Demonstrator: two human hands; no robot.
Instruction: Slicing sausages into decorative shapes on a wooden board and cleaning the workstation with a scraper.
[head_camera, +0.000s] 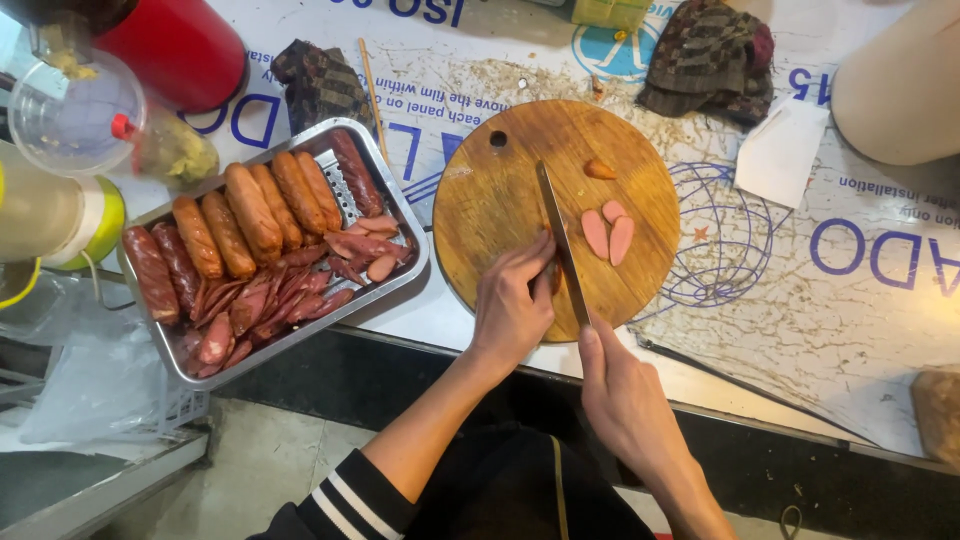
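Closest to the person, the right hand (625, 395) is closed around the handle of a long knife (562, 245), index finger laid along the spine, the blade running away across the round wooden cutting board (500, 210). Just left of the blade, the left hand (512, 300) is curled, fingertips pinning down a sausage piece (553, 280) at the board's near edge; most of that piece is hidden under the fingers, so I cannot tell how much is left. This looks like the slicing step in the middle of its run: blade set against the piece, fingers tucked back.

On the board beyond the blade to the right lie three pink oval slices (608, 234), touching one another, and farther up sits a small browned end piece (600, 169).

To my eye the next cut calls for a steady, angled draw of the blade while the holding fingers creep back from the edge.

Left of the board, nearly touching it, a metal tray (410, 262) holds whole browned sausages (255, 212) in a row and a heap of sliced ones (265, 305). Beyond the board, on the printed surface (850, 320), lie a chopstick (371, 85), two dark cloths and a red container (180, 45).
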